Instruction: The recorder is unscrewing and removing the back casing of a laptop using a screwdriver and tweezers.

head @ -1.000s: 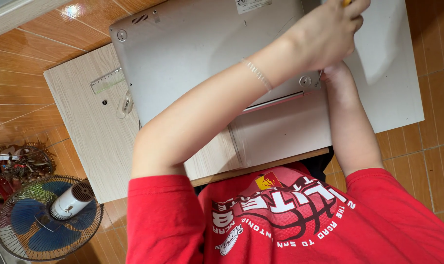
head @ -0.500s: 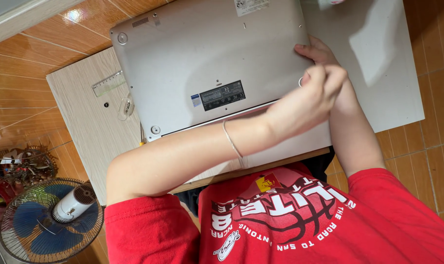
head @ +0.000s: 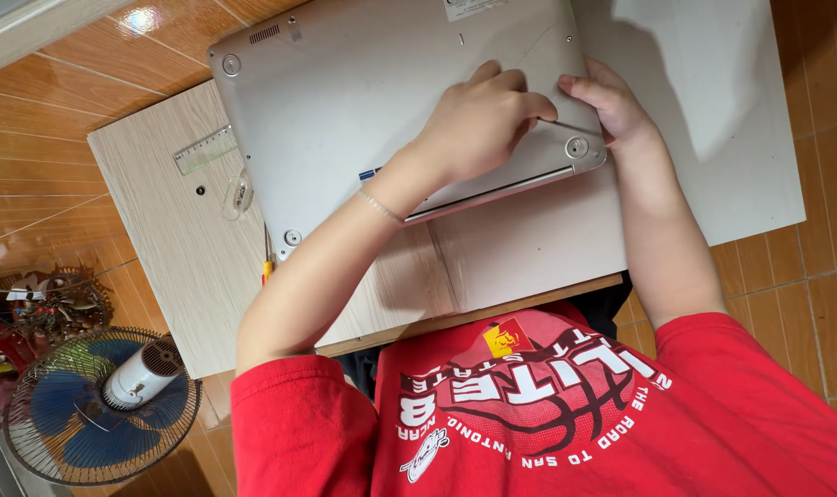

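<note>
Silver laptop (head: 363,110) lies base-up across the table's (head: 161,267) far edge, left hand (head: 478,124) curled on its near-right corner, right hand (head: 612,106) pinching that edge; prying likely needs steady grip.

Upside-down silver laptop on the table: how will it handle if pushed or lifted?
The laptop looks stiff, a flat metal-looking shell. Round rubber feet face up, so it would probably slide easily on the table. Likely heavy for its thinness; both hands seem prudent.
</note>
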